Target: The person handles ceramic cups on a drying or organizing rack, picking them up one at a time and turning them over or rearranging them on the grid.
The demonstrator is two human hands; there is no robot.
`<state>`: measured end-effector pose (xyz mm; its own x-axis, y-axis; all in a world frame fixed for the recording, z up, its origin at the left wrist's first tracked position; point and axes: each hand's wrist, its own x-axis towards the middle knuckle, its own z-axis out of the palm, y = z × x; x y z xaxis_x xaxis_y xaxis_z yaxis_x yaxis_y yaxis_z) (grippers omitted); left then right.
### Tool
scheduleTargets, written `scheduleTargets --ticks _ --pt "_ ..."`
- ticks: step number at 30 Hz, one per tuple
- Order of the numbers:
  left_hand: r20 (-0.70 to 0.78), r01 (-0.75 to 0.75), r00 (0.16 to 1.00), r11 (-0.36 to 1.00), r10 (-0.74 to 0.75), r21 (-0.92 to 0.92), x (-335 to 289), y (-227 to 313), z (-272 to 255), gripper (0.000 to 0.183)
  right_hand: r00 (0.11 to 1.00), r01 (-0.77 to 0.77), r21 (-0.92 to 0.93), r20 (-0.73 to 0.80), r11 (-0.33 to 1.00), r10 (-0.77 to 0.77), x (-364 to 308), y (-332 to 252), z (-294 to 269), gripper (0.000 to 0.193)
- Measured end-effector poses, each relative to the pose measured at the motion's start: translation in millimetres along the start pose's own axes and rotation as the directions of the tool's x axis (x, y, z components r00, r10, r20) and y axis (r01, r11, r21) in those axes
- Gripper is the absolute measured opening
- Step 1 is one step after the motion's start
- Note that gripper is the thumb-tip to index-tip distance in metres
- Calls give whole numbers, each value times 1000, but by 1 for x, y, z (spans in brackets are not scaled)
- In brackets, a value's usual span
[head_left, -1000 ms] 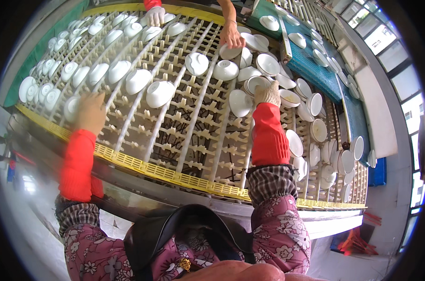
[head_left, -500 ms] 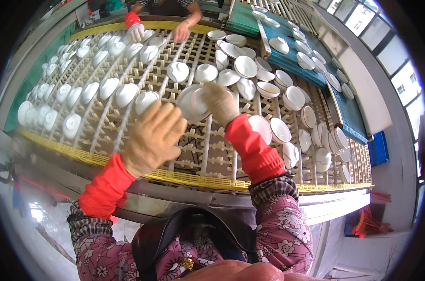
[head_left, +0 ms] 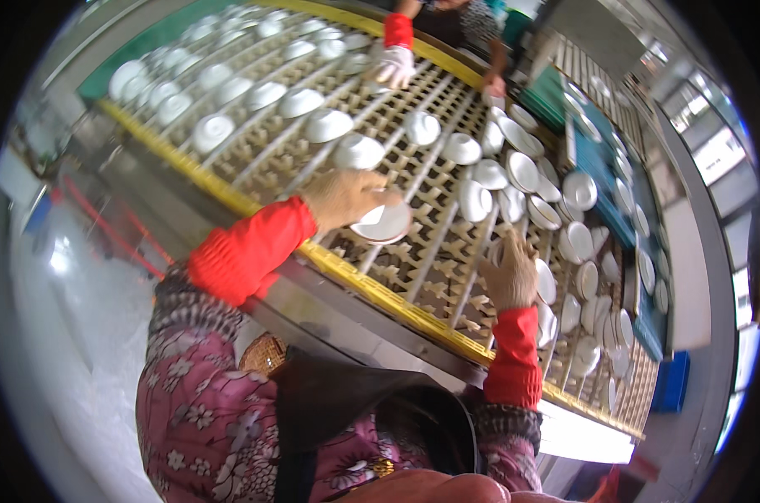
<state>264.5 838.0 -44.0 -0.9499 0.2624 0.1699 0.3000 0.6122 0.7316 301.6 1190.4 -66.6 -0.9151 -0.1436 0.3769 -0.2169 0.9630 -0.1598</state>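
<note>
My left hand [head_left: 344, 199], in a tan work glove with a red cuff, grips a white bowl [head_left: 386, 226] by its side, just above the slatted rack [head_left: 388, 272]. The bowl is tilted with its inside showing. To the right, my right hand [head_left: 512, 275], gloved the same way, is closed at the edge of another white bowl [head_left: 495, 251]; most of that bowl is hidden by the fingers. Beyond my left hand a row of upturned white bowls [head_left: 359, 152] lies along the rack. Loose bowls [head_left: 575, 241] crowd together beside my right hand, tipped at various angles.
Across the rack another person's gloved hand [head_left: 392, 67] touches a bowl, and that person's other hand [head_left: 495, 85] is near the far edge. A yellow edge strip [head_left: 380, 303] runs along my side. Bowls lie on a blue-green belt [head_left: 608, 193]; a blue bin [head_left: 671, 381] stands right.
My view has turned. My left hand has taken hold of a bowl. My right hand has left the middle bowl and moved right to another one. The other person's gloved hand has shifted too.
</note>
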Motion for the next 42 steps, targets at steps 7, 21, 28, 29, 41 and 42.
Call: scheduleTargets --ticks 7,21,28,29,41,42 --pt "-320 155 947 921 -36 357 24 -90 -102 37 985 -151 -69 76 986 156 -14 26 22 36" --pt "502 -659 743 354 443 663 -1 -1 21 57 899 -380 807 206 452 387 -46 -41 -10 32" --pt "581 -593 795 429 176 681 10 5 40 33 955 260 214 -200 942 -218 -11 -72 -18 50" --pt "459 -338 886 762 61 552 9 22 16 30 942 280 221 -250 934 -224 -7 -77 -19 52" --pt "-268 254 956 804 -123 538 8 -107 -99 43 968 146 799 6 584 -250 30 -137 92 39" --pt "-252 237 961 810 -114 536 7 -106 -96 43 941 72 908 75 412 -330 22 -131 111 35"
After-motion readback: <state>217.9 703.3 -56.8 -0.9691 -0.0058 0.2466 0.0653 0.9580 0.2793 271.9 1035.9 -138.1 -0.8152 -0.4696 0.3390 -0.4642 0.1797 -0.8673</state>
